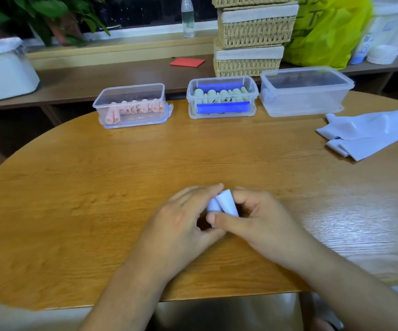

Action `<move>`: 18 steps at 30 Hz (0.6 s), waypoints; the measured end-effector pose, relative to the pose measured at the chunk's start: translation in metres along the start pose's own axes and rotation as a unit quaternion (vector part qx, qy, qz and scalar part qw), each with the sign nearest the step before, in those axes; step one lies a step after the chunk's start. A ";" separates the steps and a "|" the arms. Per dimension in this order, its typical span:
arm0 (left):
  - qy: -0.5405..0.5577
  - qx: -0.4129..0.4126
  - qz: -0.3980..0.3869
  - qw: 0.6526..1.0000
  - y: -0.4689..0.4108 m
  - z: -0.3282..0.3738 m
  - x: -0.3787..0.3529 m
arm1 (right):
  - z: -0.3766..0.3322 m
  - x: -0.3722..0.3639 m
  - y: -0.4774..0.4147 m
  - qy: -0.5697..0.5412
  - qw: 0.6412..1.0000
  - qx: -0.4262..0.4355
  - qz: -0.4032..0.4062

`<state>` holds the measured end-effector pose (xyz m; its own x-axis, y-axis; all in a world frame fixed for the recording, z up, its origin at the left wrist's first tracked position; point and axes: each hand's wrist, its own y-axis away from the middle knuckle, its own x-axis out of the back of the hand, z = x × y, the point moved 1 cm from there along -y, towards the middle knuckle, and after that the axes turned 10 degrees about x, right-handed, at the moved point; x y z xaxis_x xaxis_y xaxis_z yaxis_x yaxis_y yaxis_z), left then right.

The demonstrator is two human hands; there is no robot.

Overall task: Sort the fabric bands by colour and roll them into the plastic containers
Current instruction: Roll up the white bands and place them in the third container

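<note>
Curled fingers (pixel 202 191) of the left hand (pixel 181 225) and right hand (pixel 260 220) pinch the pale roll (pixel 225 203) low over the surface (pixel 97 192), its long axis pointing away, the empty box (pixel 305 91) far ahead, nearer the right.

Counting off: three plastic containers (pixel 131 105) showing. First one crowding with pink rolls (pixel 112 117), too blurred for firm count. Second holding green rolls (pixel 219 94), looking like five, plus two blue strips (pixel 223 107). One pale blue roll (pixel 226 202) appearing, two hands gripping it: left hand (pixel 177 226), right hand (pixel 261 222). Two flat grey-blue bands (pixel 369 137) lying. Three wicker baskets (pixel 254 32) stacking. One bottle (pixel 188 16) standing, one red pad (pixel 187 62) lying.
</note>
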<state>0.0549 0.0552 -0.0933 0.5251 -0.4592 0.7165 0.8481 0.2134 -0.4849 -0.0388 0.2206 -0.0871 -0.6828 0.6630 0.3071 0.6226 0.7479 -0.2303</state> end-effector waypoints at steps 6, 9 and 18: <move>0.027 0.004 -0.001 1.000 -0.001 0.002 0.002 | -0.003 0.003 -0.001 -0.102 0.993 -0.022 0.055; 0.066 0.024 -0.001 0.998 -0.001 0.003 0.006 | -0.005 0.006 -0.002 -0.161 0.984 -0.051 0.055; 0.059 0.037 0.005 0.998 -0.002 0.003 0.008 | -0.007 0.010 -0.002 -0.218 0.971 -0.088 0.042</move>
<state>0.0579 0.0536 -0.0850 0.5252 -0.5546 0.6454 0.8481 0.2790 -0.4505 -0.0443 0.2251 -0.0766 -0.6992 0.7021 -0.1346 0.7132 0.6980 -0.0638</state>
